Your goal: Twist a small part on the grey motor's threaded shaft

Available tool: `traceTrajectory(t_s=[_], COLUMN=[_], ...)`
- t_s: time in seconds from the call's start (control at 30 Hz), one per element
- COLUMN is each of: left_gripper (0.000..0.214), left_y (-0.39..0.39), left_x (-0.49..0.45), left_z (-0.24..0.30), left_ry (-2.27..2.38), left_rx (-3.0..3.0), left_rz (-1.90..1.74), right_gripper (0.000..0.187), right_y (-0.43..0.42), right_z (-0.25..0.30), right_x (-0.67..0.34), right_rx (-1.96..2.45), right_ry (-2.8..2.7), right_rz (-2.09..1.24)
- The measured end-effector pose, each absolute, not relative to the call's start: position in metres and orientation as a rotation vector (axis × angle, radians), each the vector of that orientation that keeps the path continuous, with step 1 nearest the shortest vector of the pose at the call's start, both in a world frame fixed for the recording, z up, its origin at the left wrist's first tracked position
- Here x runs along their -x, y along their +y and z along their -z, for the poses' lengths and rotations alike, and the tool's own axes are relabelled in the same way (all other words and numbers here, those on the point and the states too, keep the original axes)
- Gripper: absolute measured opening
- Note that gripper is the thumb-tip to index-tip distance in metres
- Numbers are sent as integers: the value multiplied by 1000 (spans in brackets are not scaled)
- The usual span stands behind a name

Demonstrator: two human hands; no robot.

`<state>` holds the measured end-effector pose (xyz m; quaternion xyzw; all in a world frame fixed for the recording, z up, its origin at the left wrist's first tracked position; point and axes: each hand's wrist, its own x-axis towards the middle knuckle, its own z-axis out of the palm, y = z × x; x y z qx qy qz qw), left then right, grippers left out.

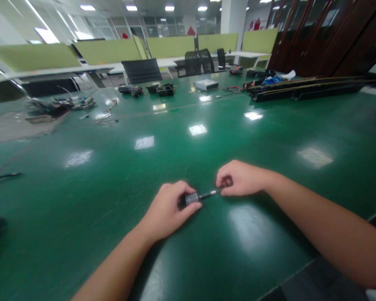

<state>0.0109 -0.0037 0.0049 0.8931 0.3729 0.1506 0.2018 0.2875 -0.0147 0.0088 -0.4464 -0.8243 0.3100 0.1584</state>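
My left hand (172, 205) is closed round a short grey cylinder (192, 198), thumb on the near side and fingers on the far side. From the cylinder a thin dark shaft (206, 195) with a bright metal tip points right. At that tip is my right hand (238, 179), its thumb and curled fingers pinched on a small dark piece (219, 190). The piece is too small to name, and I cannot tell whether it is fitted on the shaft or only touches it. Both hands rest low over the glossy green table (188, 163).
Toward the back stand a silver box-shaped drive (206, 85), black parts (164, 89) and long dark strips (303, 90) with a blue item. At the left lie tangled cables and parts (72, 103) and a black cable (3, 177). Chairs (142, 71) stand behind the table.
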Motion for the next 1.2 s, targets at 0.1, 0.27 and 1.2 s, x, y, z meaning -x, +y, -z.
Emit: traceTrajectory(t_s=[0.1,0.27,1.2], left_gripper=[24,24,23], left_y=[-4,-4,-2], left_x=[-11,-11,-16], left_z=[-5,-4,-4], left_ry=[1046,1047,1006], left_rx=[-2490,-2487,-2540], left_rz=[-423,-428,-415], right_gripper=[12,11,12], right_y=[-16,-17,-21], right_z=[-8,-7,8], right_x=[-284,-281,-246], right_rx=[1271,1235,1047], right_ry=[-2354,-2328,-2332], right_rz=[-890,-893,-674])
